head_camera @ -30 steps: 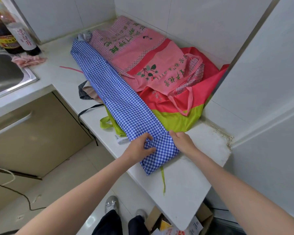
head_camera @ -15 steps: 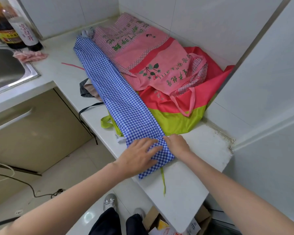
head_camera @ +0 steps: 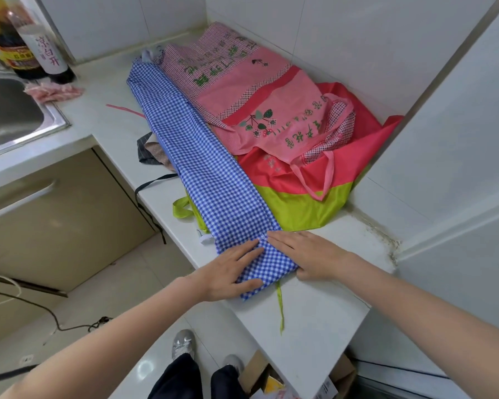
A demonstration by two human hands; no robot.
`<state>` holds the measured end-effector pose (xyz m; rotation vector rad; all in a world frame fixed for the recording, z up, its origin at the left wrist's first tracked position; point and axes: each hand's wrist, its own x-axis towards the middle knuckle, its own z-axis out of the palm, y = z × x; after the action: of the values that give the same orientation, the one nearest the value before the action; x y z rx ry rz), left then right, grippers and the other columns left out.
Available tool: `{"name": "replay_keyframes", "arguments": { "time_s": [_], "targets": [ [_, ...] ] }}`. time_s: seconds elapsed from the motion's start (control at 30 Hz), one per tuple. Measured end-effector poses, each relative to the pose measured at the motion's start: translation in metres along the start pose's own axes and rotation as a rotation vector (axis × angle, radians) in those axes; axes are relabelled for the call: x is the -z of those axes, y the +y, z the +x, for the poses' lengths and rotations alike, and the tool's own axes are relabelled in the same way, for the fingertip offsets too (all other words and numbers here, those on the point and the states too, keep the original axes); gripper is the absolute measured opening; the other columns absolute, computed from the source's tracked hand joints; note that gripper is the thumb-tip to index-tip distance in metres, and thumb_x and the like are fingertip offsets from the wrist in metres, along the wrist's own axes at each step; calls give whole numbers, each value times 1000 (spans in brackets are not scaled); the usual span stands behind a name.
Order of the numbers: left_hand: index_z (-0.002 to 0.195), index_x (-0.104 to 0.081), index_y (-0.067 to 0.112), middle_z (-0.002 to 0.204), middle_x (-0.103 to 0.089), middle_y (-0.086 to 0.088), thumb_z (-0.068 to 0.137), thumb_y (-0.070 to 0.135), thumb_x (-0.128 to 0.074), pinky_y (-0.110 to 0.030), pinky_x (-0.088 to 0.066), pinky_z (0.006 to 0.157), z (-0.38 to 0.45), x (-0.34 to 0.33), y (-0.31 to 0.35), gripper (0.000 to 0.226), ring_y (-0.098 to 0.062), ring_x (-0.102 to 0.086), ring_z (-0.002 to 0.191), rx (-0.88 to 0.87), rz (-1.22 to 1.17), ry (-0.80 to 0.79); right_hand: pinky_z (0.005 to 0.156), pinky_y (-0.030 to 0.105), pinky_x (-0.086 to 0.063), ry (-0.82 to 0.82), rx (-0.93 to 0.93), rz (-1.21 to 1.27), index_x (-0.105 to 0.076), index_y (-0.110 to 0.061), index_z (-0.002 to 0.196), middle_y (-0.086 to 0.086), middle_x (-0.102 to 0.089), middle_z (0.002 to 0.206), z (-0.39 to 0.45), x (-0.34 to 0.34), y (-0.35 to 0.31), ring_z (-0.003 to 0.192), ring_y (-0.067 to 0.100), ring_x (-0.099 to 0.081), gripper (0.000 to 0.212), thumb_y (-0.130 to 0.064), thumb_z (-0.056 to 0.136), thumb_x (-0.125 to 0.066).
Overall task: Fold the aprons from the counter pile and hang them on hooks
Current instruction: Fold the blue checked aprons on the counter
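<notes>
A blue-and-white checked apron [head_camera: 202, 156], folded into a long narrow strip, lies along the white counter [head_camera: 323, 318]. Its near end is folded over. My left hand [head_camera: 231, 272] lies flat on the left side of that folded end, fingers straight. My right hand [head_camera: 308, 254] presses flat on the right side, fingers pointing left. Behind the strip lies a pile of aprons: a pink one with green print [head_camera: 260, 110] on top of a red and lime-green one [head_camera: 306, 203].
A steel sink [head_camera: 15, 116] sits at the far left with bottles [head_camera: 26, 41] behind it and a pink cloth [head_camera: 52, 92] beside it. A dark striped cloth [head_camera: 147, 148] peeks out left of the strip. Tiled walls close the corner. Cardboard boxes [head_camera: 265, 378] stand below.
My fingers were curled on the strip's near end; both hands now lie flat on the folded end, pressing it down. The near end has been folded over, so it lies shorter.
</notes>
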<state>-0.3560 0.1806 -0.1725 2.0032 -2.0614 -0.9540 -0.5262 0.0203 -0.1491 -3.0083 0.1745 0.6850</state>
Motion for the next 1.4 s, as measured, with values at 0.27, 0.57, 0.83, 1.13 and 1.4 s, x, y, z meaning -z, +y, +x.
{"name": "replay_keyframes", "arguments": {
  "time_s": [0.27, 0.57, 0.83, 1.13, 1.4],
  "targets": [
    [149, -12, 28, 151, -25, 13, 67, 79, -52, -19, -22, 112, -21, 10, -10, 104, -3, -28, 134, 48, -295, 107, 82, 23, -42, 164, -384, 758, -69, -9, 113, 10, -67, 116, 25, 21, 16, 103, 22, -61, 38, 1, 80, -52],
    [87, -57, 9, 90, -61, -7, 97, 32, -49, -30, -44, 77, -7, 12, -18, 26, -22, -58, 86, 511, -1047, 503, 67, 18, -46, 319, -494, 1423, -67, -9, 95, 1, -67, 85, 42, 40, 10, 73, 9, -60, 14, -18, 93, -57],
    [96, -59, 12, 82, -66, -3, 101, 37, -38, -25, -53, 58, -19, 35, -14, 33, -14, -66, 69, 741, -1217, 265, 64, 32, -35, 353, -688, 599, -49, -11, 75, 9, -57, 78, 80, 30, -17, 80, 29, -56, 38, -26, 103, -28],
    [116, -62, 14, 111, -64, -9, 73, 26, -69, -37, -55, 74, -3, 32, -44, 46, -26, -64, 94, 4, 494, 502, 63, 33, -37, 320, -702, 435, -55, -6, 104, 15, -65, 100, 89, 34, -23, 90, 32, -61, 33, -27, 103, -29],
    [150, -10, 21, 157, -18, -1, 98, 9, -41, -27, -11, 116, 4, 35, -62, 62, -19, -24, 141, 3, 370, 239, 118, 34, -2, 72, 28, 34, -7, -14, 152, 1, -1, 159, 60, 26, -1, 147, 16, 0, 82, -63, 86, -18]
  ]
}}
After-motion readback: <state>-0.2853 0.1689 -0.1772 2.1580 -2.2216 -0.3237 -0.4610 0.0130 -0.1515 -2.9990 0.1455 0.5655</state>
